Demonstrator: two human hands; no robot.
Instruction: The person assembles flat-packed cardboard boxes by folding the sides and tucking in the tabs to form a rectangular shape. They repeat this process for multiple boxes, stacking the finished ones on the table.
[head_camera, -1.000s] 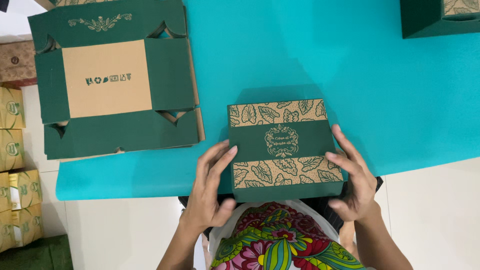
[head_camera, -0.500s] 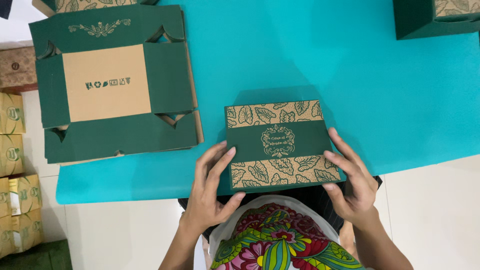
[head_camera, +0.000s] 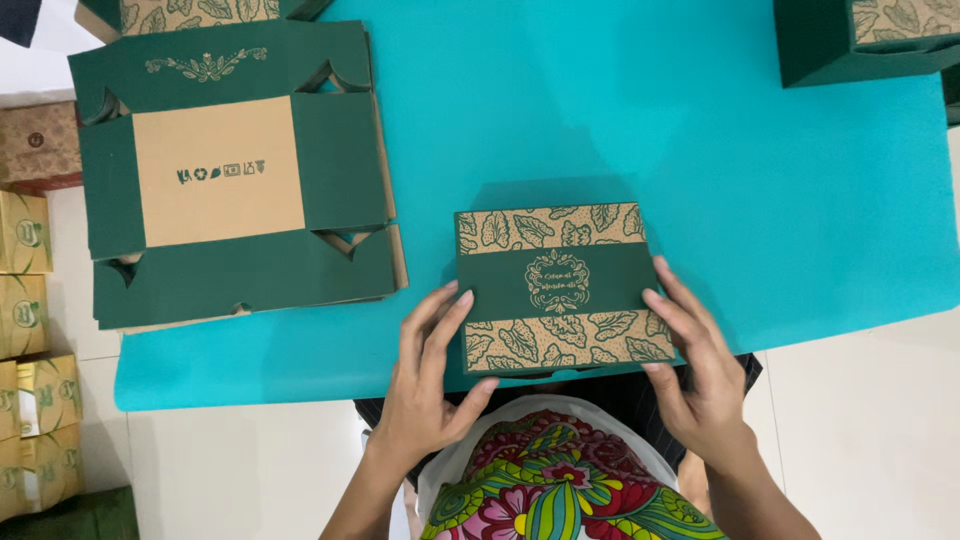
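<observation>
Hands flank a closed green box (head_camera: 556, 288) with tan leaf-print bands, sitting at the near edge of the teal counter (head_camera: 640, 120), right in front of the person. Left hand (head_camera: 430, 385) lies flat with fingers spread against the box's left side and near-left corner, touching it, not curled around it. Right hand (head_camera: 695, 365) presses open-palmed along the box's right side, fingers pointing up the edge; neither hand is clenched, both steady the box between them. Stack of flat unfolded green cartons (head_camera: 235, 175) with a tan centre panel lies well to the left on the counter, apart from the box. Another green box (head_camera: 865, 35) sits at the far right corner. Yellowish cartons (head_camera: 30, 330) are stacked on the floor at left. Person's flowered shirt (head_camera: 560, 485) shows at bottom.
</observation>
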